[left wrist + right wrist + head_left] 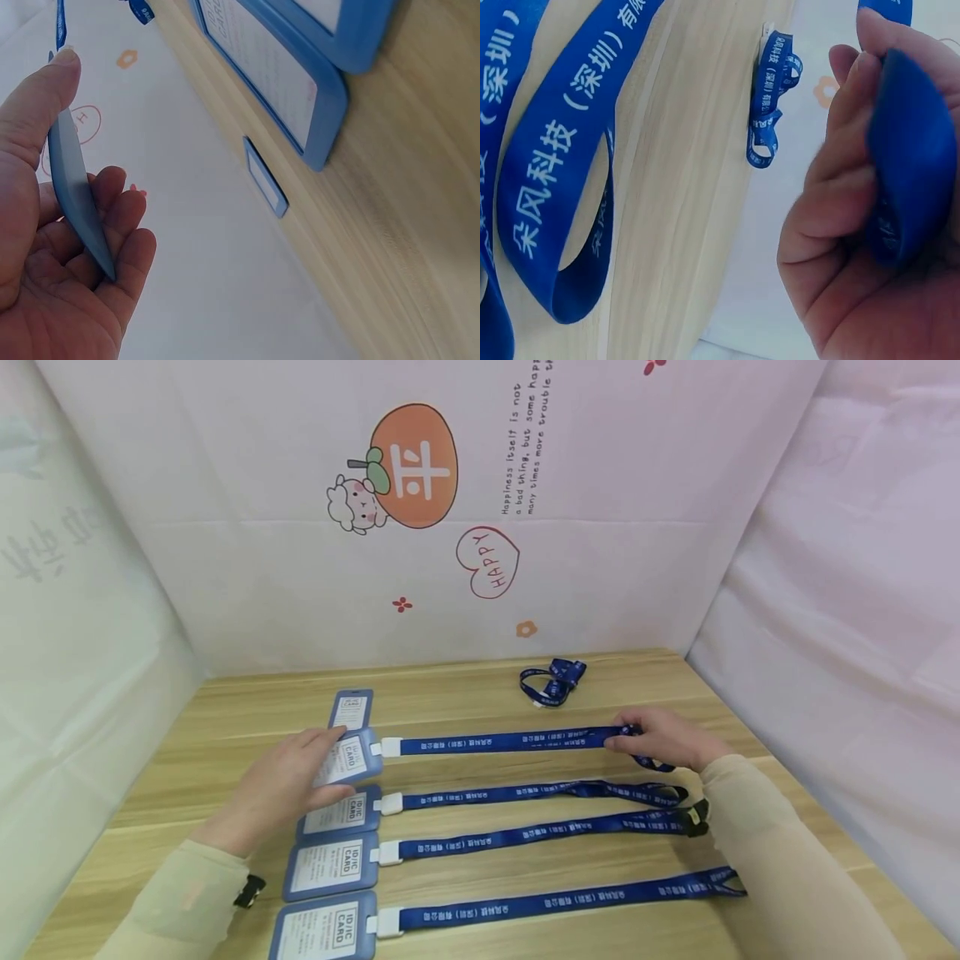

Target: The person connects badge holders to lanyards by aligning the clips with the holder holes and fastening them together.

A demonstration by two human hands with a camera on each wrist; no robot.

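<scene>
My left hand (pixel 279 787) holds a blue-framed ID card holder (pixel 354 758) by its edge. In the left wrist view the holder (pixel 69 169) stands edge-on between the thumb and the curled fingers. A white clip (pixel 391 747) joins it to a dark blue lanyard (pixel 495 743) with white lettering, stretched straight to the right. At its far end my right hand (pixel 670 739) pinches the strap, and a loop hangs below the fingers. The right wrist view shows this loop of lanyard (pixel 911 150) bent against the palm.
Three card holders, the nearest being this one (pixel 322 931), lie in a column with lanyards (pixel 540 902) laid out rightward. Behind them are a loose card holder (pixel 351 708) and a bundled lanyard (pixel 558 683). A printed white cloth (pixel 285 585) encloses the wooden table (pixel 247 710).
</scene>
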